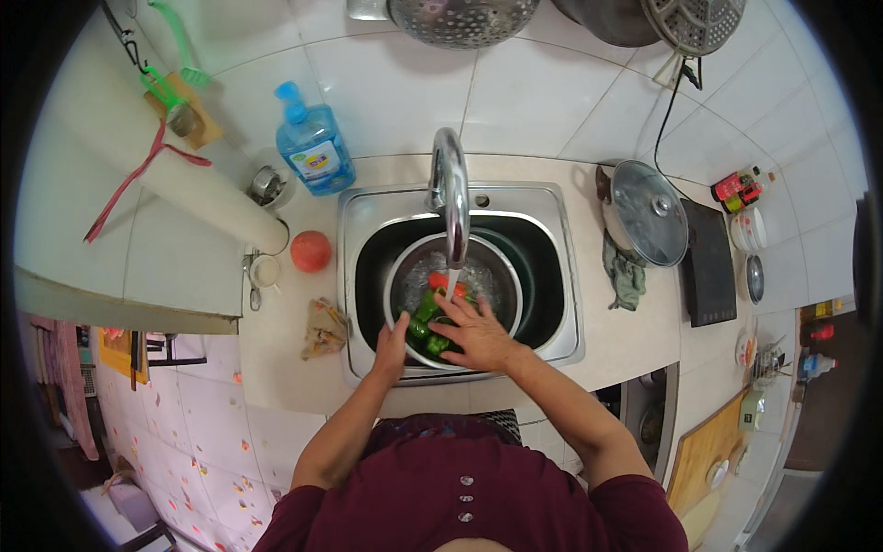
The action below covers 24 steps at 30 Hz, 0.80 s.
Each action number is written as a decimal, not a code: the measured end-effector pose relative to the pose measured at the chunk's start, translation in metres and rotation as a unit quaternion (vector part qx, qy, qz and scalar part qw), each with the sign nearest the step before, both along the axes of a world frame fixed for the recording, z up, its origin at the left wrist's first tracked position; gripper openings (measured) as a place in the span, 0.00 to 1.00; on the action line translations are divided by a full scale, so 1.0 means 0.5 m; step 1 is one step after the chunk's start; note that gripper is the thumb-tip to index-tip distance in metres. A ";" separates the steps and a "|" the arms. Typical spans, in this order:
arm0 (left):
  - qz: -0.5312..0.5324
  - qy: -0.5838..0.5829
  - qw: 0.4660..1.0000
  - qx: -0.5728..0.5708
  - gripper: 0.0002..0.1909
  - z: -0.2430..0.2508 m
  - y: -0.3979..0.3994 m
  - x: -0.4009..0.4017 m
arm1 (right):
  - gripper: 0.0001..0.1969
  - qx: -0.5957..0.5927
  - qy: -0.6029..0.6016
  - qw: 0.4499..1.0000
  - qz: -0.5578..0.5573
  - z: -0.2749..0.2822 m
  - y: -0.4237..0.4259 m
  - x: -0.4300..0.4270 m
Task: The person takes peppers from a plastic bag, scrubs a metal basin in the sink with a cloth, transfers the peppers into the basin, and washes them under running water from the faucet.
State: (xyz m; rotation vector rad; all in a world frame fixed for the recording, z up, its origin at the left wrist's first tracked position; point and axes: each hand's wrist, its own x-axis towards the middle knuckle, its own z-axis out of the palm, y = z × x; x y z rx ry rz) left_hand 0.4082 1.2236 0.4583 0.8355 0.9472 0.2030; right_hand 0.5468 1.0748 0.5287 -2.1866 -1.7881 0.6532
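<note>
A round metal basin (512, 276) stands in the sink (569, 324) under the running chrome faucet (457, 207). Inside it are several green peppers (426, 309) and a red vegetable (439, 281), with water splashing about them. My left hand (393, 347) grips the basin's left rim, thumb on top. Over the peppers my right hand (476, 333) is spread, its fingers apart, touching or just above them; whether it holds one is hard to see, but none shows in its grasp. Behind the basin, a dark green rounded vessel (531, 276) partly shows.
Left of the sink are a blue soap bottle (321, 155), a tomato-like red fruit (310, 251) and a crumpled bag (324, 330). To the right stand a lidded pot (648, 214), a green cloth (625, 276) and a black cooktop (710, 265). Metal strainers (463, 21) hang above.
</note>
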 end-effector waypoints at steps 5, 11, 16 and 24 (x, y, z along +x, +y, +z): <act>-0.023 -0.075 0.995 -0.064 0.27 -0.009 -0.013 -0.001 | 0.36 0.057 -0.008 0.984 -0.171 -0.008 0.009 0.043; -0.004 -0.098 0.992 -0.074 0.25 0.020 0.003 0.005 | 0.34 0.015 -0.048 0.998 0.034 -0.019 -0.026 0.027; -0.019 -0.035 0.997 -0.059 0.32 0.011 -0.008 0.009 | 0.35 0.035 -0.008 0.994 -0.106 0.010 -0.008 0.068; -0.016 -0.062 0.995 -0.073 0.30 0.007 -0.009 -0.010 | 0.29 0.037 0.002 0.998 -0.058 -0.013 -0.048 0.098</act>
